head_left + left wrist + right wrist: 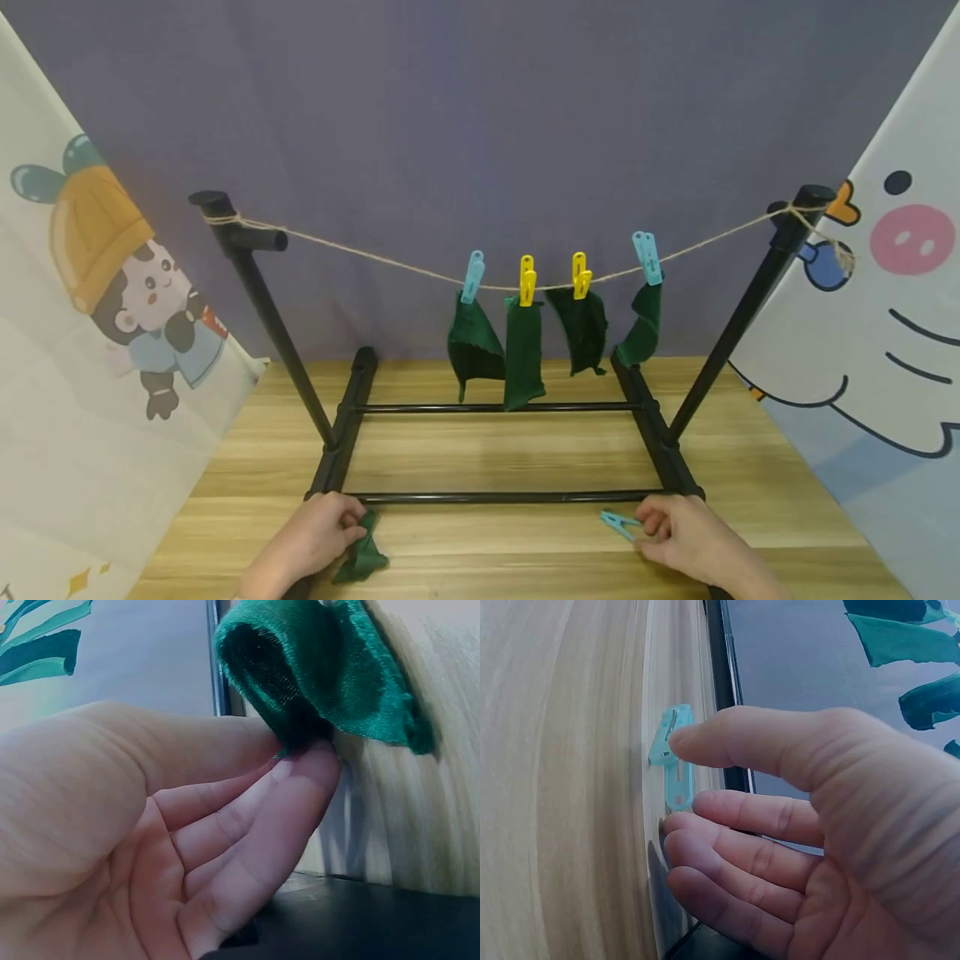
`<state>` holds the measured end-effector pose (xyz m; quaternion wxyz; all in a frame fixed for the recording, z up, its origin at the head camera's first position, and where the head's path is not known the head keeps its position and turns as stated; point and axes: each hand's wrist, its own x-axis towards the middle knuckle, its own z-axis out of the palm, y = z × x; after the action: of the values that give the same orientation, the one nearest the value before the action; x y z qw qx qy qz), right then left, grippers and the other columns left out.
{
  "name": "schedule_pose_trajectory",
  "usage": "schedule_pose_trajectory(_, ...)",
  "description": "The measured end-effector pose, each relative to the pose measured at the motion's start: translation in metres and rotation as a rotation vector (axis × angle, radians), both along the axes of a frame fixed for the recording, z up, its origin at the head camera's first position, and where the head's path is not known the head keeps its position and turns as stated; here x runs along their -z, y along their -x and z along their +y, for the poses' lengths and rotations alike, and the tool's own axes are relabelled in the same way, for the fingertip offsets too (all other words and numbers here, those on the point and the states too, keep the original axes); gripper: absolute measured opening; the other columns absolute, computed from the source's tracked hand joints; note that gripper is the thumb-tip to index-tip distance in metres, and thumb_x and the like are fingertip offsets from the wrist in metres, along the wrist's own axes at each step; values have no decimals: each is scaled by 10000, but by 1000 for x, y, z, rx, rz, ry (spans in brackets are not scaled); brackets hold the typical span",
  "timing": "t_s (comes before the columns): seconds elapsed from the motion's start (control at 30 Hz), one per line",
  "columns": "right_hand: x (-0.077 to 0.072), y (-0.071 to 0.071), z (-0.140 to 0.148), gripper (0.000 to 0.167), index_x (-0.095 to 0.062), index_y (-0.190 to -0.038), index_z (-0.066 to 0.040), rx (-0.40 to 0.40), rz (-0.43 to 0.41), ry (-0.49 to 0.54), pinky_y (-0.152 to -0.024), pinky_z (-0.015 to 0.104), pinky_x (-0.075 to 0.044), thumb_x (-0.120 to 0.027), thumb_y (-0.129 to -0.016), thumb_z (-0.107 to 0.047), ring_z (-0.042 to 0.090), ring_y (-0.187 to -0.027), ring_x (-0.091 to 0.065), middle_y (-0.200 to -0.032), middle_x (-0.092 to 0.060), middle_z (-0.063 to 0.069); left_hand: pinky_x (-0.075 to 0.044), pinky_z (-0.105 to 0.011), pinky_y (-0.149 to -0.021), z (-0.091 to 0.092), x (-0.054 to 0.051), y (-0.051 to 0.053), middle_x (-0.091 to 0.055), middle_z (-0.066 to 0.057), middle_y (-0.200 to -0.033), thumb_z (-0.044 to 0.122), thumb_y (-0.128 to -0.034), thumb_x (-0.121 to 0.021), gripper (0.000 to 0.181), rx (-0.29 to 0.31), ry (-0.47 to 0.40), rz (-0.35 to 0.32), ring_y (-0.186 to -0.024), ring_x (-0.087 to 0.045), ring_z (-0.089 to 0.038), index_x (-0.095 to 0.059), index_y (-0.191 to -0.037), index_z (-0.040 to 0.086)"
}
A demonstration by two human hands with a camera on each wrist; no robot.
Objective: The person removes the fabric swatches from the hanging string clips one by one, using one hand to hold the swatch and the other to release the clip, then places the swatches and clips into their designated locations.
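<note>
A small piece of green cloth is pinched between the thumb and fingertips of my left hand; in the left wrist view the cloth folds over above the pinch. On the table at front right lies a light blue clothespin. My right hand is right beside it, thumb and fingers apart. From the right wrist, the thumb overlaps part of the clothespin, and whether it touches is hard to tell. Several green cloths hang from a string, held by blue and yellow clothespins.
A black rack stands on the wooden table, its two posts leaning outward. The string stretches between the post tops. Behind is a grey-purple backdrop, with cartoon-printed panels at both sides.
</note>
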<state>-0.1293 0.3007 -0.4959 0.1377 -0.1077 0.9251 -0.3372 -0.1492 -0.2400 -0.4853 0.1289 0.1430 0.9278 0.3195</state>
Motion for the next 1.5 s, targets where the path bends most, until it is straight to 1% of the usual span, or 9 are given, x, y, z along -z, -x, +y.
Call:
schedule_pose_trajectory(0.23, -2, -3, 1, 333, -750, -1089, -49, -4, 8, 27, -601, 219, -509, -877, -871, -266, -1, -690, -607, -864, -686, -47, -552, -228, -659, -2, -4, -2, -764, 48, -863, 123, -936, -804, 104, 26, -2, 21, -738, -654, -10, -790, -1014, 55)
schedule_pose_trajectory(0.43, -10, -2, 0, 347, -751, -1142, -59, -41, 24, 64, -599, 224, -509, -842, -921, -310, -6, -706, -609, -899, -716, -63, -521, -220, -652, -2, -8, -5, -754, 83, -861, 149, -947, -795, 66, -15, 26, 41, -738, -639, 4, -786, -1002, 112)
schedule_pose_trajectory(0.63, -22, 4, -6, 407, -744, -1190, -51, -55, 40, 76, -632, 230, -536, -823, -941, -363, -7, -763, -628, -965, -736, -44, -526, -224, -659, 0, -17, -5, -751, 89, -894, 190, -962, -791, 117, -40, 28, 44, -772, -653, -14, -775, -1053, 119)
schedule_pose_trajectory(0.87, -35, 11, -14, 390, -761, -1176, -57, -101, 132, 78, -647, 228, -542, -808, -957, -376, -26, -776, -636, -972, -744, -72, -544, -221, -675, -1, -27, -3, -780, 73, -957, 245, -986, -771, 234, -20, 18, 105, -803, -681, -5, -769, -1160, 89)
schedule_pose_trajectory(0.97, -38, 14, -17, 403, -761, -1189, -60, -104, 131, 89, -659, 229, -548, -807, -958, -386, -25, -782, -644, -978, -745, -71, -559, -227, -686, 0, -30, -2, -783, 72, -981, 267, -1003, -752, 270, -15, 12, 96, -819, -697, -17, -759, -1200, 82)
schedule_pose_trajectory(1.07, -41, 16, -19, 440, -752, -1211, -49, -106, 124, 87, -671, 230, -552, -809, -955, -402, -20, -793, -647, -993, -748, -67, -551, -229, -679, 3, -32, 0, -773, 84, -975, 278, -1004, -752, 311, -20, 9, 96, -793, -674, 2, -748, -1232, 67)
schedule_pose_trajectory(1.2, -47, 18, -21, 456, -750, -1203, -44, -110, 153, 65, -667, 228, -551, -812, -950, -418, -25, -786, -642, -983, -750, -84, -542, -232, -680, 8, -34, 3, -766, 97, -972, 283, -995, -762, 320, -33, 16, 124, -788, -659, 12, -752, -1233, 69)
schedule_pose_trajectory(1.3, -51, 18, -24, 433, -758, -1185, -50, -115, 196, 47, -658, 225, -550, -813, -949, -410, -35, -773, -640, -974, -748, -88, -548, -236, -691, 12, -36, 3, -766, 94, -972, 271, -993, -764, 283, -52, 25, 145, -800, -669, -1, -764, -1213, 92)
schedule_pose_trajectory(1.5, -58, 22, -28, 348, -765, -1159, -81, -133, 244, 59, -621, 229, -543, -813, -956, -360, -33, -744, -656, -951, -749, -89, -556, -239, -705, 18, -42, 4, -760, 86, -982, 286, -1009, -744, 271, -72, 20, 140, -805, -676, -2, -765, -1225, 123)
